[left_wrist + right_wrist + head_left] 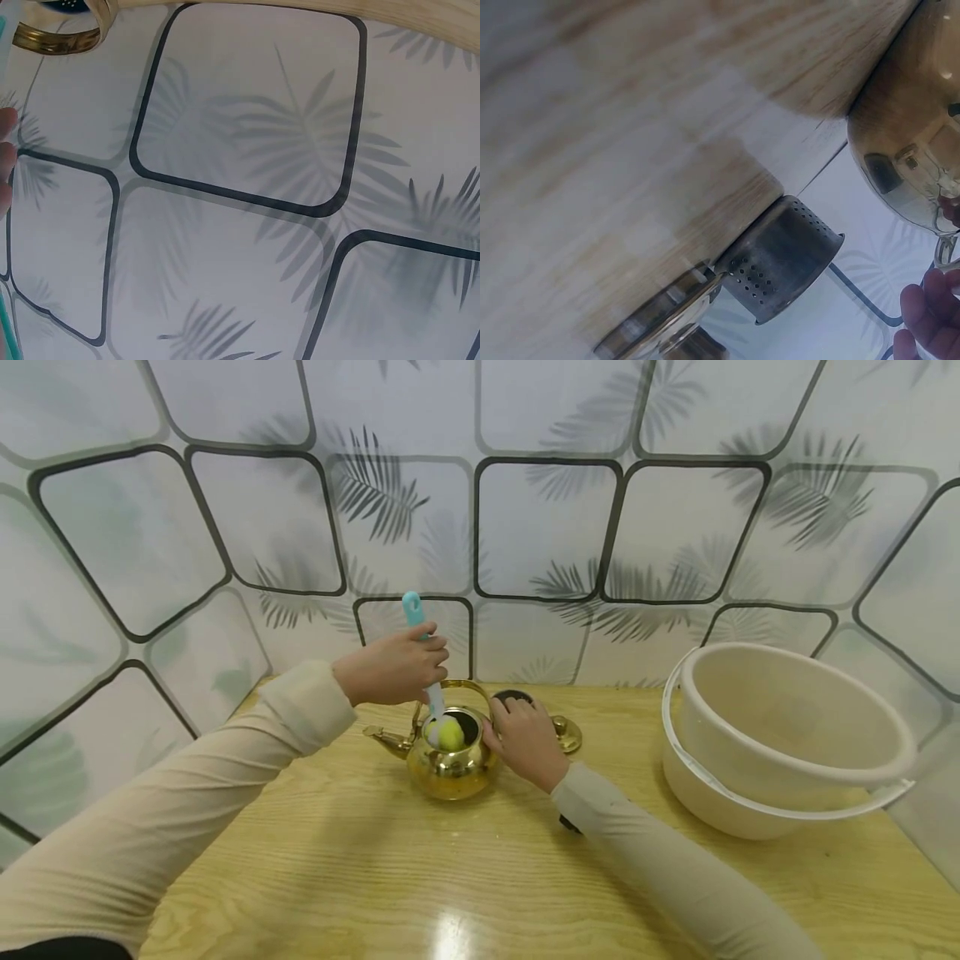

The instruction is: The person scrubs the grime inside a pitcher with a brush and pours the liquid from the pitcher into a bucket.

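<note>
Head view: L hand [393,667] is clamped round a blue-handled brush [436,700], its yellow-&-white sponge head down in the open mouth of the gold kettle [453,778] on the table [337,860]; R hand [527,739] grips the kettle at the handle root, opp. the spout. R wrist cam shows what that hand part-hides from above, a perforated metal strainer [784,255] right by the lid [664,315]; L wrist cam gets mostly patterned wall [240,150], w/ fingertips & a bit of kettle handle at the edge; only head view has the pale tubs [795,781], far R.
</note>
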{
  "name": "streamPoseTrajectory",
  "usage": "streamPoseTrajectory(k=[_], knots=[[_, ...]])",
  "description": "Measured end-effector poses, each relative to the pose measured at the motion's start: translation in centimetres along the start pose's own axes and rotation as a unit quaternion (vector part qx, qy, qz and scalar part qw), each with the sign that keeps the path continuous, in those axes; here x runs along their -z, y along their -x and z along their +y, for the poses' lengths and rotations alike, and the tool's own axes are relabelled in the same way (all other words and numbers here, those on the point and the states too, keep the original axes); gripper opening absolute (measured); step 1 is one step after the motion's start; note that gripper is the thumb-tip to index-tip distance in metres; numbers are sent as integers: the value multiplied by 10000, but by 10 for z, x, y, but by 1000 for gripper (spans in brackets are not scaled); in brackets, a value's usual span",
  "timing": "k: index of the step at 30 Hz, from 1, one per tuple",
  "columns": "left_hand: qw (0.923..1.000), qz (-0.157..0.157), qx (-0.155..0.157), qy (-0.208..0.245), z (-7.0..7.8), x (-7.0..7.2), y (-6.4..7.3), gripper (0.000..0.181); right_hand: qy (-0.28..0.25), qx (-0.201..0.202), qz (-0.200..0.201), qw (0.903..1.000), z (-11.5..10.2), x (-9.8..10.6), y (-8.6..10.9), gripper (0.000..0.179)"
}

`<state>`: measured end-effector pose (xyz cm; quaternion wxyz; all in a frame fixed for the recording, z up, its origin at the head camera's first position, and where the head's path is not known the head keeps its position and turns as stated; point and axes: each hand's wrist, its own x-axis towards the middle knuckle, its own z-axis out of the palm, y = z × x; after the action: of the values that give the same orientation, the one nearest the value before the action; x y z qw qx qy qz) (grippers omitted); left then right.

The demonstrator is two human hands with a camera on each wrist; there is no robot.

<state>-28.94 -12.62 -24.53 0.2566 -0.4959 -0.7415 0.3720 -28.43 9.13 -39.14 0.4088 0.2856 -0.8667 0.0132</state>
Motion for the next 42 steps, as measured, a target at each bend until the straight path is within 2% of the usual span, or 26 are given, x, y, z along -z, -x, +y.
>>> streamPoseTrajectory(k=[10, 16, 20, 24, 33, 42], knots=[[9951, 315, 462, -814, 10, -8, 3, 45, -22, -16, -84, 10000, 0, -2, 1, 20], [9932, 479, 812, -685, 20, -10, 7, 47, -84, -34, -36, 10000, 0, -1, 0, 19], [9921, 648, 914, -556, 25, -10, 10, 48, -44, -31, 20, 10000, 0, -1, 0, 19], [9910, 817, 901, -560, 29, -9, 12, 49, 6, -16, 8, 10000, 0, -1, 1, 18], [9896, 975, 764, -725, 31, -8, 17, 51, 58, -8, -75, 10000, -1, 0, 0, 19], [9951, 834, 489, -200, 27, 0, 19, 46, 54, 18, -20, 10000, 0, -1, 0, 20]])
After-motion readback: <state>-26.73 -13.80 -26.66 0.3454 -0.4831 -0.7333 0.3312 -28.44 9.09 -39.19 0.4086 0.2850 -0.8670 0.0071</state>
